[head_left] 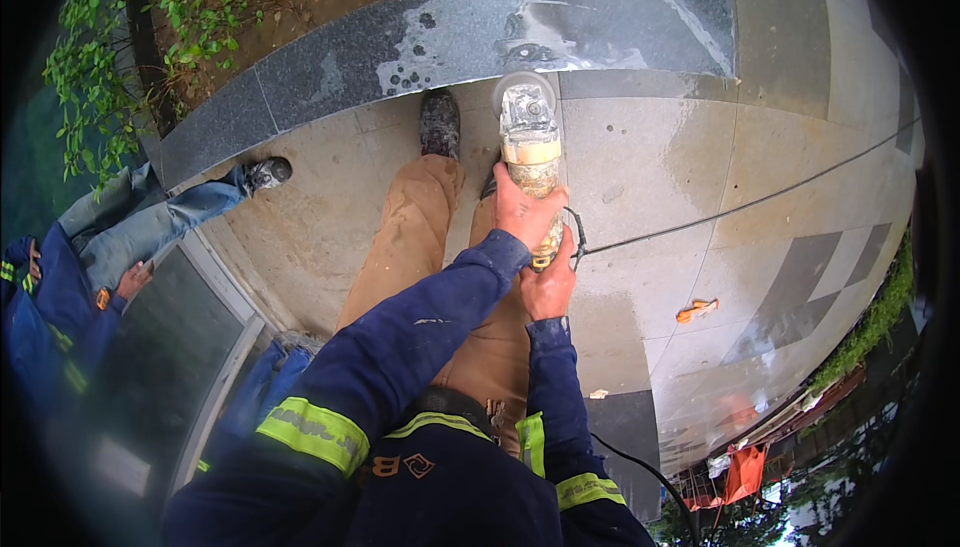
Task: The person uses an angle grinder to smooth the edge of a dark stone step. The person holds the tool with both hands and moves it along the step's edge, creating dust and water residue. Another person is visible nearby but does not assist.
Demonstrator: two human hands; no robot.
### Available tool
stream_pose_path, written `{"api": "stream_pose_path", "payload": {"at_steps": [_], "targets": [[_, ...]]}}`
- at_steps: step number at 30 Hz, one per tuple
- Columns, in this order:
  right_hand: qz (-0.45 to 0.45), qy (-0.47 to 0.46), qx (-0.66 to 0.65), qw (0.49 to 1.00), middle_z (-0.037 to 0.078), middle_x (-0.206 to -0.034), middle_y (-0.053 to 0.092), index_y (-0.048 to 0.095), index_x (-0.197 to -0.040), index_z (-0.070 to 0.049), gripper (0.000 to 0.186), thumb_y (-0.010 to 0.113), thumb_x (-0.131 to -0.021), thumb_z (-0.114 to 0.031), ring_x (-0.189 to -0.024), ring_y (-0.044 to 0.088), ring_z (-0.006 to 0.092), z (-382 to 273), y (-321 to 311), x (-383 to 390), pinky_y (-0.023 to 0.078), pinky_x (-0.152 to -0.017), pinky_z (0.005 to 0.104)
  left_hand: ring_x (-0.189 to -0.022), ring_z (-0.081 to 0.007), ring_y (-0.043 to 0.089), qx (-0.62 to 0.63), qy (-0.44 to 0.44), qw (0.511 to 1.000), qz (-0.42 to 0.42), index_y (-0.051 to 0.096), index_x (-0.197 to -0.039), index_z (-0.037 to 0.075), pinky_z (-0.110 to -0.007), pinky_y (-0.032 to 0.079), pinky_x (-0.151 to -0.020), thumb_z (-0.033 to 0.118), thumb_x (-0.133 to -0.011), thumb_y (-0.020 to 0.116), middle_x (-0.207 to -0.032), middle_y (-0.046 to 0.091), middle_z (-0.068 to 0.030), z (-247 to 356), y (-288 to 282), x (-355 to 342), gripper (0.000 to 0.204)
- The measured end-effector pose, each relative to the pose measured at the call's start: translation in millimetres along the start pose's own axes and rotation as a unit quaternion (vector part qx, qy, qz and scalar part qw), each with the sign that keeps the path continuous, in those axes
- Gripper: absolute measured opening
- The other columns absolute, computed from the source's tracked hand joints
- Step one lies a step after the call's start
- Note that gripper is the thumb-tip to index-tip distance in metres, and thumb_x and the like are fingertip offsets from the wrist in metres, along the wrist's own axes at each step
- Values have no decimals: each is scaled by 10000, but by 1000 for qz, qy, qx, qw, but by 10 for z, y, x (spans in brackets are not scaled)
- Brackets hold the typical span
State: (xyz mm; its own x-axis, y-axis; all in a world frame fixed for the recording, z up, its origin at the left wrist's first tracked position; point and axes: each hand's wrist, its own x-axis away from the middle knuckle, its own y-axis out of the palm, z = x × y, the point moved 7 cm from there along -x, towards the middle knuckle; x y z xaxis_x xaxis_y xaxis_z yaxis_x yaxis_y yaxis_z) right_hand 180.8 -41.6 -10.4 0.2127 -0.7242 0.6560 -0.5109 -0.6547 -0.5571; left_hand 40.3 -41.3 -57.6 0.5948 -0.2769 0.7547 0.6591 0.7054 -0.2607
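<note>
Tiled floor [640, 142] borders a wet stone ledge [330, 77]; by the ledge's near edge is a dusty angle grinder [532, 152], clamped at 2 places: the person's left hand [526, 211] around its body, right hand [548, 287] around its rear end

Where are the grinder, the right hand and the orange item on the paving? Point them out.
Grinder [532, 153], head view: yellowish band of its body.
Right hand [547, 293], head view: back of the hand.
Orange item [697, 310], head view: its middle.
</note>
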Motion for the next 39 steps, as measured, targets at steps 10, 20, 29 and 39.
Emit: {"api": "stream_pose_path", "payload": {"at_steps": [10,20,29,39], "targets": [[4,-24,-5,1000,301,-942,663,331,-1453,-72,872,757,-697,8,-865,636,509,64,-26,-39,509,-743,523,-930,-228,642,19,-7,1000,12,441,-1162,-19,-375,522,-841,155,-708,828,-1042,639,-148,-20,31,16,621],[16,-22,-6,1000,298,-944,666,332,-1455,-87,868,759,-704,-2,-876,639,506,64,-35,-31,511,-744,520,-951,-334,677,-10,3,1000,7,420,-1158,-12,-424,524,-866,188,-689,815,-1043,661,-210,47,59,32,645],[10,-24,-22,999,295,-937,667,323,-1452,-76,859,745,-708,6,-885,641,501,54,0,-28,512,-742,515,-946,-320,680,-36,11,999,12,418,-1153,-3,-421,528,-864,178,-684,817,-1033,663,-201,89,15,37,642],[2,-4,7,1000,308,-945,660,326,-1458,-75,858,748,-715,7,-905,633,508,40,-6,-50,510,-761,519,-980,-334,663,-3,-14,1000,-1,421,-1205,-18,-426,517,-881,206,-678,826,-1068,652,-210,75,2,12,702]]}}
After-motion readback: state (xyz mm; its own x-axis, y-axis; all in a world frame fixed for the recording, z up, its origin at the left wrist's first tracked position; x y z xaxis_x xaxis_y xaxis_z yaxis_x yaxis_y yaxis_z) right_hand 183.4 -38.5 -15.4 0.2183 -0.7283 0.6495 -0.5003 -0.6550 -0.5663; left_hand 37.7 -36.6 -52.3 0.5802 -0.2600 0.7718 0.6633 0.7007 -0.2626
